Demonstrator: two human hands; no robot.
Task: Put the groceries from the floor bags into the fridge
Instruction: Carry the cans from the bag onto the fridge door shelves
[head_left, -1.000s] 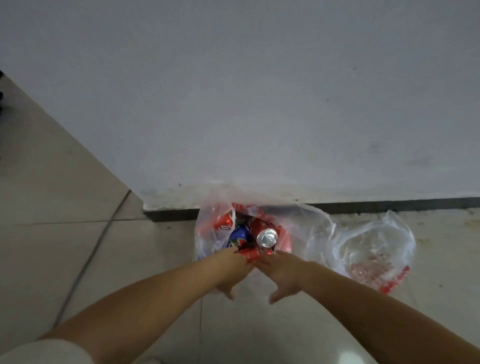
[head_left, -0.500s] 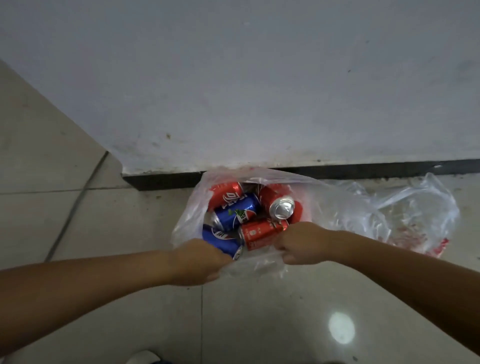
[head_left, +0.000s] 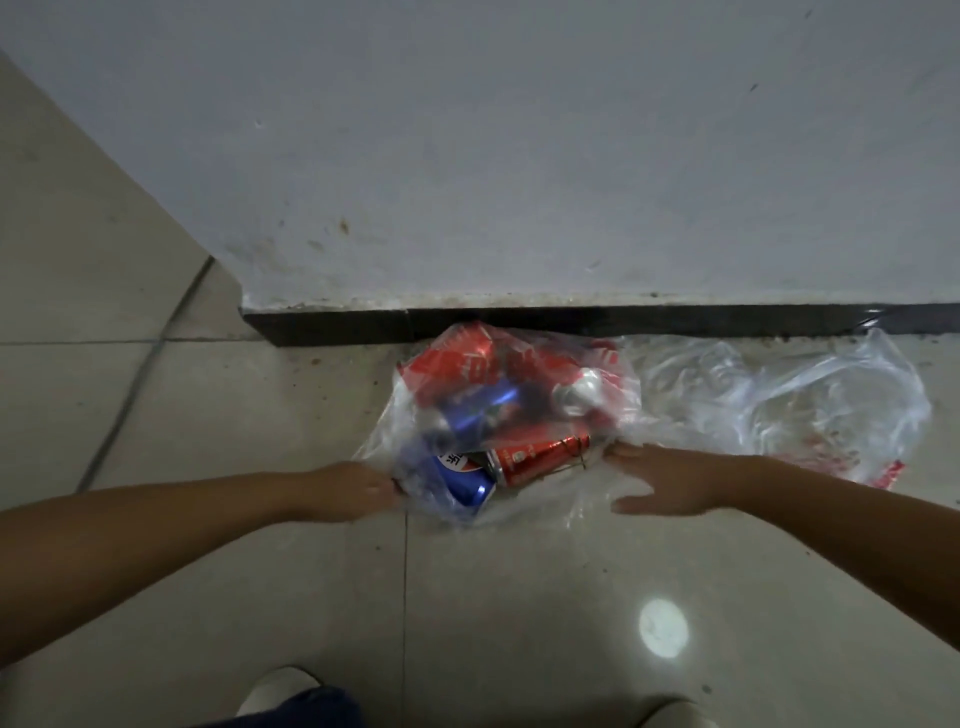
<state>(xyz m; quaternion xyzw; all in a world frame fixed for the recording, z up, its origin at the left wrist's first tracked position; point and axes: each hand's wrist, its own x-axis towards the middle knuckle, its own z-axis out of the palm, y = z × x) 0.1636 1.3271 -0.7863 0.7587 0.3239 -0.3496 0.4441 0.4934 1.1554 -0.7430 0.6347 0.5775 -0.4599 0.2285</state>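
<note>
left hand (head_left: 358, 491) pinching bag (head_left: 613, 410) edge | right hand (head_left: 670, 480) fingers loose, holding nothing | red can (head_left: 537, 457) between hands, long axis left-right, nearer right

Two bare hands work a clear plastic bag of cans (head_left: 511, 410) lying against the black skirting (head_left: 519, 323); left hand (head_left: 358, 491) pinches its near-left edge; right hand (head_left: 670, 480), fingers spread, rests at its near-right edge.

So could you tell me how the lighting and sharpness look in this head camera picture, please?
Head view: dim and evenly lit, with one round glare spot on the glossy floor tiles; the cans deep in the bag are smeared, the red can in front crisper; the right hand is slightly blurred; the baseboard bows from the wide lens.
</note>
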